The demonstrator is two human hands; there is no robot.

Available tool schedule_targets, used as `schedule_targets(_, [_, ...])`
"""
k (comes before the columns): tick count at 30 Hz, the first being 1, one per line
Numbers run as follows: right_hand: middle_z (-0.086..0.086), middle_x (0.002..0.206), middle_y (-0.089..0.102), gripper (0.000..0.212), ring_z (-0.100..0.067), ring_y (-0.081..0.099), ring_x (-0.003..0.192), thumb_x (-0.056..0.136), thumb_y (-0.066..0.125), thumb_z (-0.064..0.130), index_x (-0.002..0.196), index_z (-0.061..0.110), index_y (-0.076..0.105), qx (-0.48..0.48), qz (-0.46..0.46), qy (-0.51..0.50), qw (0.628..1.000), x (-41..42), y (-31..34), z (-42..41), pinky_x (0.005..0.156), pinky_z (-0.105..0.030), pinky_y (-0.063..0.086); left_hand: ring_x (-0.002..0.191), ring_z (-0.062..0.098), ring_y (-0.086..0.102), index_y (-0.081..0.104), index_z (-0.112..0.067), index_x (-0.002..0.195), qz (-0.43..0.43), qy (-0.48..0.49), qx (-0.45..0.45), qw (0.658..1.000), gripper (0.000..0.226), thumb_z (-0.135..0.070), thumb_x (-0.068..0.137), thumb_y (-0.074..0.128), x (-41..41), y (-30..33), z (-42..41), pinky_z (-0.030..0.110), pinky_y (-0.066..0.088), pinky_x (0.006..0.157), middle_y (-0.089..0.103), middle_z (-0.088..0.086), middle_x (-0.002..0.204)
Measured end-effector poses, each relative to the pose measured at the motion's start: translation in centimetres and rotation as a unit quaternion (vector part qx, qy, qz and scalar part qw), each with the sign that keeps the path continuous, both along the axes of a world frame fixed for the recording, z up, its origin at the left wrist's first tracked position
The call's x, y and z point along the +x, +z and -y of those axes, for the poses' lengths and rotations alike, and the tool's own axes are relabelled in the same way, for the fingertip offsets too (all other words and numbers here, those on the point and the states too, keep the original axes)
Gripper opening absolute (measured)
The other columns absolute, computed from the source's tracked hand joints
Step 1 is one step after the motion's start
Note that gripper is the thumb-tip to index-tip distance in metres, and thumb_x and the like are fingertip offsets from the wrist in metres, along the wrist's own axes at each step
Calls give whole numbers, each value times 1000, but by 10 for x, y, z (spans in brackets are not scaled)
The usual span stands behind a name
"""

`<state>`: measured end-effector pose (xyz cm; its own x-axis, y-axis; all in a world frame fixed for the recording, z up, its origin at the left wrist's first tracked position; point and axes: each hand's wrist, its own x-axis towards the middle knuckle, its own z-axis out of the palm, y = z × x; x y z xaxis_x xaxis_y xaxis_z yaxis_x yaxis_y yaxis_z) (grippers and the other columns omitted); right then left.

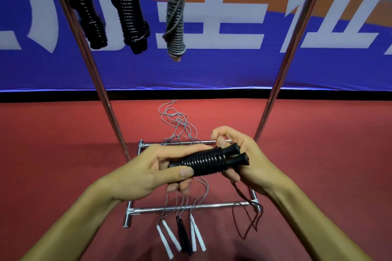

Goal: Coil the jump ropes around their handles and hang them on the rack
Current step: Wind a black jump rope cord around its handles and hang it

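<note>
I see red floor [63,133]: rack base [191,207] standing on it, white handles [167,237], black handles [183,235], tangled grey rope [176,121] lying loose.

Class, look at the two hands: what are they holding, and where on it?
A black jump rope: the left hand grips its coiled middle, and the right hand holds the knobbed handle ends.

Three coiled jump ropes hang up on the rack [277,82]: two black ones [87,12] [129,8] and one grey [176,17]. A fourth coiled bundle, black [203,161], sits between two hands, the left [148,167] and the right [246,154], with two handle ends poking out. Down on the red floor [63,133], I count four white handles [167,239] in two pairs and one pair of black handles [183,233], so three ropes uncoiled; one dark red cord [248,226] trails at the right.
</note>
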<state>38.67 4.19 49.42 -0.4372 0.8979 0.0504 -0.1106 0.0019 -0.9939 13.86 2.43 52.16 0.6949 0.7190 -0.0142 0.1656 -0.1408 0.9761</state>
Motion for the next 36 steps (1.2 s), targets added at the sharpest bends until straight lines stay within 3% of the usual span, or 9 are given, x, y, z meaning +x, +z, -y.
schedule_targets(2, [4, 45, 42, 33, -8, 33, 34, 98, 38, -15, 91, 14, 49, 21, -32, -36, 999, -4, -2, -1, 40, -19, 22, 67, 14, 53, 53, -23, 154, 30, 12, -7, 999, 52, -12, 104, 59, 4, -4, -3, 63, 53, 75, 58, 7, 80])
schedule_targets(4, [1, 46, 43, 31, -11, 35, 35, 90, 41, -13, 86, 16, 52, 42, -51, -89, 994, -9, 0, -2, 40, -19, 26, 64, 16, 47, 54, -24, 153, 52, 29, -14, 998, 51, -12, 104, 60, 8, -7, -5, 71, 56, 86, 52, 12, 79])
schedule_targets(8, [-5, 61, 54, 20, -15, 36, 47, 101, 51, -7, 103, 8, 63, 75, -38, -109, 990, -8, 0, -6, 44, -23, 28, 64, 17, 42, 57, -29, 151, 88, 83, -23, 992, 51, -13, 103, 61, 7, -10, -14, 56, 61, 90, 52, 10, 80])
schedule_targets(13, [-6, 67, 30, 6, -18, 20, 58, 88, 62, 18, 89, 16, 68, 54, -36, -56, 996, 3, 0, -5, 53, -30, 18, 66, 20, 37, 59, -32, 149, 79, 103, -8, 991, 50, -11, 103, 60, 5, -15, -17, 50, 62, 91, 51, 7, 79])
schedule_targets(18, [0, 63, 27, 18, -16, 21, 58, 91, 75, 30, 92, 12, 75, 68, 6, -135, 989, -8, -3, -2, 52, -31, 18, 63, 13, 43, 61, -31, 147, 72, 125, 18, 989, 48, -9, 104, 60, 7, -17, -19, 50, 62, 86, 53, 4, 77])
schedule_targets(23, [4, 63, 22, 27, -14, 14, 54, 84, 81, 26, 91, 1, 72, -43, -24, -178, 983, -23, 4, 0, 48, -29, 12, 72, 12, 57, 62, -34, 145, 25, 191, 97, 977, 51, -3, 105, 60, 9, -20, -18, 22, 51, 71, 64, -2, 83])
schedule_targets(28, [1, 72, 18, 25, -15, 12, 59, 81, 85, 32, 88, 9, 77, -93, -10, -183, 979, -29, 7, 5, 49, -27, 11, 73, 14, 61, 60, -43, 145, -18, 216, 133, 967, 53, -9, 104, 64, 3, -22, -10, 36, 57, 74, 73, 11, 96])
schedule_targets(32, [4, 66, 17, 38, -12, 11, 55, 86, 79, 34, 64, 22, 51, -173, -65, -150, 971, -25, -9, 13, 52, -30, 7, 65, 11, 59, 48, -46, 153, -69, 182, 104, 975, 57, -21, 105, 65, 4, -29, -9, 29, 51, 63, 68, 4, 77])
schedule_targets(36, [5, 61, 20, 44, -12, 12, 53, 91, 75, 33, 53, 25, 53, -179, -55, -142, 972, -20, -16, 9, 55, -33, 6, 56, 15, 57, 37, -44, 158, -36, 165, 22, 985, 67, -18, 103, 66, 9, -28, -10, 33, 49, 56, 65, 4, 71])
